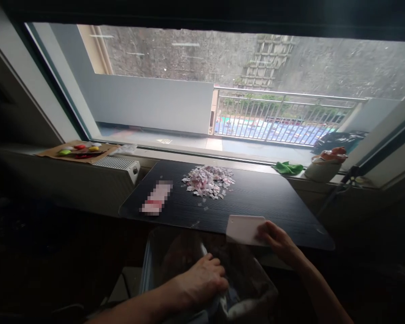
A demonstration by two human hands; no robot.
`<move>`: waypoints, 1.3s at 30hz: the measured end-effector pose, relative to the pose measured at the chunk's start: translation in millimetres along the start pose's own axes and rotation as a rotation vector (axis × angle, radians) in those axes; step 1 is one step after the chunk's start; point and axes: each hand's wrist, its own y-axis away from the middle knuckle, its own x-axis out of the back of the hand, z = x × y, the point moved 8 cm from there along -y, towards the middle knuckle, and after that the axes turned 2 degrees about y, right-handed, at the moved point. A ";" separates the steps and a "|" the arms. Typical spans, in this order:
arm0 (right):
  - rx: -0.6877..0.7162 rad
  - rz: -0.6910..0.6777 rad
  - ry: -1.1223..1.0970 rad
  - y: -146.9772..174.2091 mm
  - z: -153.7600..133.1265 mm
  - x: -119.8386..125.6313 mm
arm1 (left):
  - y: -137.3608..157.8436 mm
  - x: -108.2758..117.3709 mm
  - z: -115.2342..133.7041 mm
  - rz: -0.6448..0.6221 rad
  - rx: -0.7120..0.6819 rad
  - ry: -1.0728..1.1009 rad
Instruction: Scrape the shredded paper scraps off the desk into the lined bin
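My right hand grips the right end of a flat white rectangular sheet at the table's front edge. Below that edge, my left hand has its fingers curled; what they hold is hidden. Close around it is a see-through plastic container, dim inside. On the dark table, a heap of small whitish and pinkish paper pieces lies toward the back. To its left rests a blurred-out pink and red strip.
A radiator stands left of the table, with brown paper and colourful small items above. A green cloth and a pale pot-like container sit on the windowsill at right. The window runs behind the table.
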 end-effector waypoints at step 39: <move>-0.007 -0.056 -0.081 -98.2 -24.4 -82.0 | -32.4 -28.8 50.7 0.045 -0.323 -0.057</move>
